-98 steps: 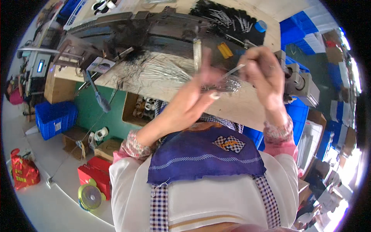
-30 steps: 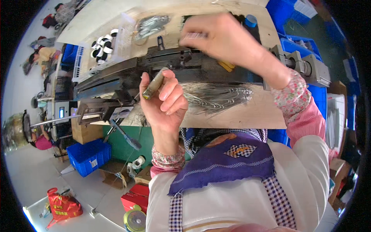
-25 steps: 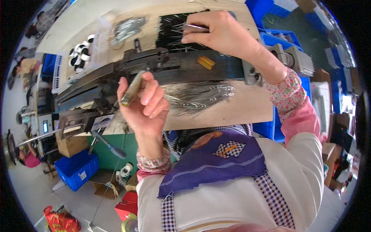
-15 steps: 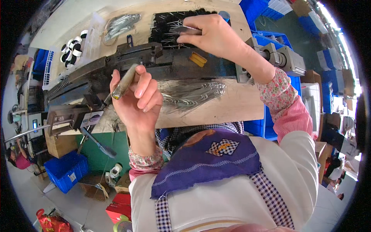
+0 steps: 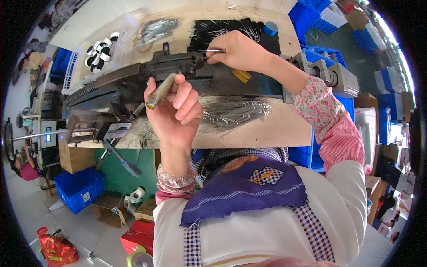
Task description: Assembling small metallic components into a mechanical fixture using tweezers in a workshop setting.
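My left hand (image 5: 173, 109) is turned palm up, thumb and fingers curled round a worn, tapered handle (image 5: 161, 91) in front of the dark metal bench machine (image 5: 129, 80). Over the machine's right part, my right hand (image 5: 242, 51) pinches a thin metal piece (image 5: 216, 50), its tip by the machine's jaw-like block (image 5: 195, 61); the fingers hide its exact kind. Behind that hand lies a black bristly pad (image 5: 200, 32) with loose metal pins (image 5: 253, 32) on it. Below the machine, a bundle of thin hooked wires (image 5: 244, 110) rests on the wooden table (image 5: 267, 133).
A yellow block (image 5: 240, 75) sits on the machine. A blue cylinder (image 5: 270, 28) stands at the pad's right edge. Farther left are a bag of metal parts (image 5: 159, 30) and a clear bin (image 5: 126, 31) beside black-and-white rolls (image 5: 100, 53). Blue crates (image 5: 327, 53) stand at right.
My right hand has moved from over the pins on the black pad toward me, to the machine's block, with a thin metal piece in its fingers. My left hand keeps its hold on the handle.
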### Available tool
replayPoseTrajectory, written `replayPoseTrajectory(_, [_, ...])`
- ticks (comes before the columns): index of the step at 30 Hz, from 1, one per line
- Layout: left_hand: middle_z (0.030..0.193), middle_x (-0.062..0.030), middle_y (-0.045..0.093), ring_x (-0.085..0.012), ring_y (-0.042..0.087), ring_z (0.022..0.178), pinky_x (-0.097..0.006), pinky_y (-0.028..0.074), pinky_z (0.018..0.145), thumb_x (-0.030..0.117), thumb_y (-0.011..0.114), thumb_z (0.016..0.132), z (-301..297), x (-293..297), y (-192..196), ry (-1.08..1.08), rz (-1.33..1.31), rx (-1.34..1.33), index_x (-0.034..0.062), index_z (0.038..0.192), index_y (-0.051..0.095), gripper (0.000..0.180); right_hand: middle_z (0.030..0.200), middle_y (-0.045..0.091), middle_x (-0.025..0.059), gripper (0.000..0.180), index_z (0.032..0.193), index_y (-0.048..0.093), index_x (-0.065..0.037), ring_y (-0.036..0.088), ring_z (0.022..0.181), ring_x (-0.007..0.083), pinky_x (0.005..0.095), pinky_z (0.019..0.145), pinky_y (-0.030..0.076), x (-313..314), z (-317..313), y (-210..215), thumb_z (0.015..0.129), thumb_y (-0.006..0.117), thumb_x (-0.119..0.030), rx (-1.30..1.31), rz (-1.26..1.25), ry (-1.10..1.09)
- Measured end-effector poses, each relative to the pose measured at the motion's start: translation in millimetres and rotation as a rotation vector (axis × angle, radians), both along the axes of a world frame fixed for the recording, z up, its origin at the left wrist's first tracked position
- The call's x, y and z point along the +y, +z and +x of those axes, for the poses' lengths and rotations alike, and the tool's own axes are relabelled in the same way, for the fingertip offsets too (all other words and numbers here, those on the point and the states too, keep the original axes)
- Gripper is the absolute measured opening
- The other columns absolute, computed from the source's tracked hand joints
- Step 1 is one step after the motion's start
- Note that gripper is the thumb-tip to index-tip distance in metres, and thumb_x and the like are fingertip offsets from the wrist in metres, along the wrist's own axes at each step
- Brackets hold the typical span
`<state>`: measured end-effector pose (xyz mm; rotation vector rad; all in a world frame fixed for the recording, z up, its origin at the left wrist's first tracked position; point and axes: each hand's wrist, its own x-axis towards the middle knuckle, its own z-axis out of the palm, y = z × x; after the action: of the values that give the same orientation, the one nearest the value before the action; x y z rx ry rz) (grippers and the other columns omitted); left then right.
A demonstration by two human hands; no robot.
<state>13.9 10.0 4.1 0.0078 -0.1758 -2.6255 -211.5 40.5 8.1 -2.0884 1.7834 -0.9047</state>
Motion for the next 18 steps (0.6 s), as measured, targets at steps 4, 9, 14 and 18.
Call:
replayPoseTrajectory(4, [0.060, -0.0027, 0.042, -0.0104, 0.034, 0.044, -0.022, 0.026, 0.036, 0.047, 0.042, 0.094, 2.7, -0.2, 0.0, 0.002, 0.023, -0.017, -0.0046, 0.103, 0.057, 0.055, 0.078, 0.065, 0.0143, 0.018, 0.084, 0.067, 0.000, 0.062, 0.074, 0.0302, 0.0360, 0.069, 0.049, -0.3, 4.1, 1.9, 0.076, 0.070, -0.016, -0.002, -0.020, 0.015])
replayPoseTrajectory(9, [0.060, -0.0026, 0.043, -0.0101, 0.036, 0.045, -0.023, 0.029, 0.037, 0.043, 0.045, 0.095, -4.5, 1.0, 3.8, -0.032, 0.032, 0.043, -0.0047, 0.107, 0.054, 0.050, 0.077, 0.064, 0.0161, 0.017, 0.082, 0.067, 0.000, 0.062, 0.075, 0.0323, 0.0382, 0.071, 0.049, -2.4, 0.2, 0.1, 0.074, 0.071, -0.014, -0.033, -0.010, 0.021])
replayPoseTrajectory(14, [0.059, -0.0014, 0.043, -0.0097, 0.036, 0.043, -0.024, 0.031, 0.037, 0.044, 0.047, 0.095, -16.6, 9.2, 12.5, -0.054, -0.004, -0.050, -0.0047, 0.109, 0.051, 0.051, 0.074, 0.063, 0.0178, 0.013, 0.076, 0.066, -0.003, 0.064, 0.074, 0.0342, 0.0409, 0.071, 0.050, -1.8, -7.7, -5.4, 0.069, 0.063, -0.012, -0.067, -0.009, 0.036])
replayPoseTrajectory(18, [0.068, -0.0039, 0.056, -0.0110, 0.049, 0.050, -0.025, 0.039, 0.044, 0.018, 0.060, 0.090, -33.9, 42.9, -45.4, 0.237, -0.991, -1.012, 0.0009, 0.108, 0.049, 0.028, 0.079, 0.063, 0.0171, 0.018, 0.081, 0.064, 0.002, 0.061, 0.080, 0.0348, 0.0408, 0.074, 0.048, -5.3, 0.3, -1.2, 0.076, 0.066, -0.016, -0.007, -0.002, 0.066])
